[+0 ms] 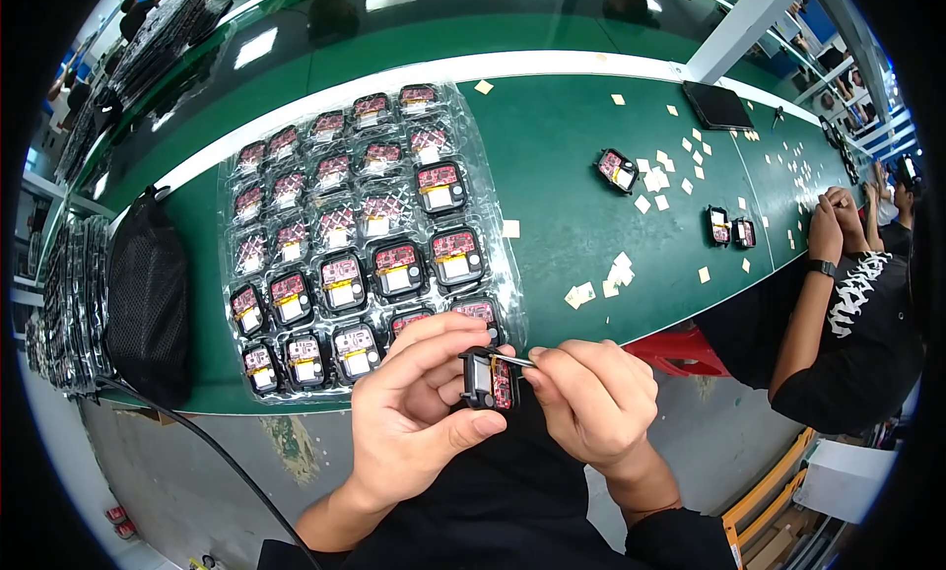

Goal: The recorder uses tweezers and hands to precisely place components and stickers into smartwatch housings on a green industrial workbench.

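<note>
My left hand (404, 407) grips a small black device housing (480, 378) by its edges, tilted up in front of me. A red circuit board and a pale rectangular part show inside it. My right hand (596, 398) pinches a thin metal tool like tweezers (512, 360), its tip at the upper edge of the housing; the exact contact is too small to make out. Just beyond my left hand lies a clear plastic tray (498, 191) with rows of similar black housings (456, 256) holding red boards.
Small pale yellow squares (618, 274) are scattered over the green table (552, 156). Three more housings (617, 170) lie to the right. A black mesh bag (148, 294) and stacked trays (74, 294) stand left. A co-worker (847, 314) sits at right. A dark flat screen (717, 106) lies beyond.
</note>
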Motion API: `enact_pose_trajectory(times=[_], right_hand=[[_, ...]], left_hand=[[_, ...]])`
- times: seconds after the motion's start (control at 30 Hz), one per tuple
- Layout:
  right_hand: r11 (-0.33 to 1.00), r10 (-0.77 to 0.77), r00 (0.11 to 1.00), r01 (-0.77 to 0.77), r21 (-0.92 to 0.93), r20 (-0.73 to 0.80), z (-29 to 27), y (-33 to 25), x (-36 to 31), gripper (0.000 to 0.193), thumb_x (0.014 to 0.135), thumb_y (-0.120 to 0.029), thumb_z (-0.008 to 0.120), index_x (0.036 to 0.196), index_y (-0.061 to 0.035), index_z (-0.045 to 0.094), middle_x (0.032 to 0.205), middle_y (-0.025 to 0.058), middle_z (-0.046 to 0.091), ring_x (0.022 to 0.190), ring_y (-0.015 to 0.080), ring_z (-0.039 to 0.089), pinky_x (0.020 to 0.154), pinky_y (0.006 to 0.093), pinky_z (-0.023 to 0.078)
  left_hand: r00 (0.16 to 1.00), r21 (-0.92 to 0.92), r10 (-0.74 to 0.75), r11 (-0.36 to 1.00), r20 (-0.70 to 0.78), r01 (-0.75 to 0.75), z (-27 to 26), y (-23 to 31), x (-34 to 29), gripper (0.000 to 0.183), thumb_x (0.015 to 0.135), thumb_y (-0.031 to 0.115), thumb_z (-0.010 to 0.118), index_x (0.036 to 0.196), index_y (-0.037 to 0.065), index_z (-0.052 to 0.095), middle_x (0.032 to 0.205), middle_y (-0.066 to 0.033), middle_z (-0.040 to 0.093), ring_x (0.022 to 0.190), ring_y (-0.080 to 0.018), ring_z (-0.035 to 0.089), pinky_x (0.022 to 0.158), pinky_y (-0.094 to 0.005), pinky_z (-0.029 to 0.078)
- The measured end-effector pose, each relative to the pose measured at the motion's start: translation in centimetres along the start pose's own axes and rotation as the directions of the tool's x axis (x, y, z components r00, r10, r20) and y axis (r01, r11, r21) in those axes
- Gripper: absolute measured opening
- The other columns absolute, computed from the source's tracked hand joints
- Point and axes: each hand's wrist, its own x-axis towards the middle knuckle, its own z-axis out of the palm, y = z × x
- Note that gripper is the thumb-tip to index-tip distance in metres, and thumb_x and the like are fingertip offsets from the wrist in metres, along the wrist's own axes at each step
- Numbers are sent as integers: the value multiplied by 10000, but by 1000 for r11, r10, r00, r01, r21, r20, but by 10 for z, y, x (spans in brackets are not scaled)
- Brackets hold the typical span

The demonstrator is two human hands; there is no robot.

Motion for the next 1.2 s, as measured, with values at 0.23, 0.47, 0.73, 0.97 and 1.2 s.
enact_pose_trajectory(times=[0.23, 0.47, 0.73, 0.97, 1.2], right_hand=[[998, 41, 998, -38, 50, -45, 6, -4, -6, 217, 774, -51, 832, 947, 13, 720, 817, 89, 649, 552, 190, 606, 485, 301, 490], [995, 55, 998, -58, 79, 37, 3, -3, -1, 228, 766, -41, 829, 961, 7, 720, 832, 101, 660, 598, 222, 640, 519, 324, 519], [837, 455, 889, -446, -318, -47, 1, 56, 15, 408, 937, -206, 723, 1289, -36, 605, 1033, 140, 574, 709, 314, 678, 594, 420, 537], [697, 586, 810, -493, -520, 18, 0, 65, 41, 431, 927, -308, 729, 1290, -103, 621, 1043, 126, 557, 658, 320, 681, 575, 427, 545], [793, 472, 877, -468, -391, -91, 1, 73, 20, 315, 891, -320, 770, 1065, -87, 647, 1074, 107, 596, 652, 288, 692, 557, 402, 538]], left_hand=[[1000, -18, 10, 1000, 4, -10, 5, 4, 0, 593, 819, -37, 822, 1332, -134, 540, 1441, -178, 437, 1284, -329, 584, 1091, -431, 525], [1000, 0, 16, 1000, -4, -16, 0, 8, -3, 618, 806, -49, 827, 1339, -143, 530, 1424, -213, 477, 1300, -338, 574, 1100, -446, 514], [993, 218, 121, 969, -12, -115, -17, 41, 10, 579, 805, -43, 830, 1302, -82, 535, 1290, -207, 569, 1210, -306, 625, 1022, -417, 555], [889, 952, 434, 183, 144, -244, -32, 59, 61, 299, 769, -159, 772, 988, -35, 610, 1175, -96, 521, 1039, -160, 630, 862, -275, 576], [934, 997, 355, 51, 30, -52, -22, 55, 89, 239, 766, -1, 815, 944, -28, 658, 974, -124, 651, 921, -280, 664, 812, -358, 539]])
